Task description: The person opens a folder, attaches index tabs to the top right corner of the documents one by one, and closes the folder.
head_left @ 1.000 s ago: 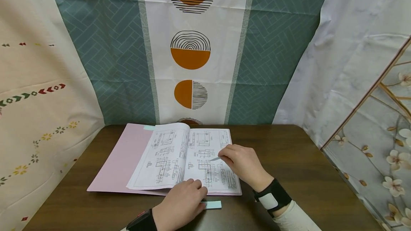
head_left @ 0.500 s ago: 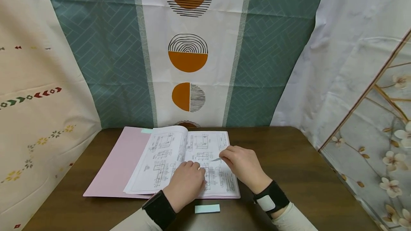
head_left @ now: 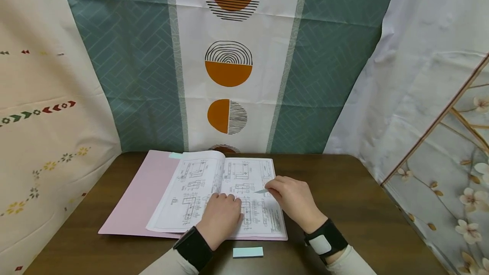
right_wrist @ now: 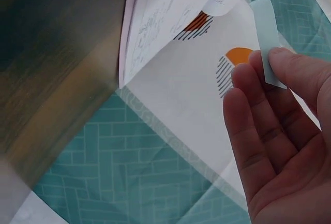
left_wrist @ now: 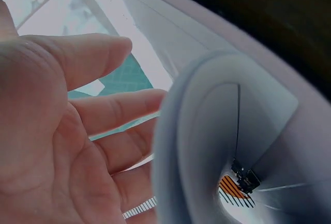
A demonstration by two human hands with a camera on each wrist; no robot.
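Observation:
A booklet of technical drawings [head_left: 183, 194] lies spread on the table, its pink cover [head_left: 133, 207] folded out to the left. Across the lower part of its centre fold rests my left hand [head_left: 220, 217]. The left wrist view shows that hand [left_wrist: 77, 125] with its fingers extended beside the curved pages [left_wrist: 173, 146]. Over the right page, my right hand [head_left: 296, 200] pinches a pale blue-green sticky note strip [head_left: 261, 191] between thumb and index finger. The strip [right_wrist: 266, 27] appears whole in the right wrist view, apart from the end under the thumb.
A pad of the same sticky notes [head_left: 248, 252] lies on the brown table [head_left: 344, 190], in front of the booklet. Another strip [head_left: 175, 155] sticks at the top of the pink cover. Patterned cloths [head_left: 225, 24] hang behind and at both sides.
My left hand has left the sticky note pad and moved up onto the booklet's fold, uncovering the pad. The right hand holds the strip in nearly the same place.

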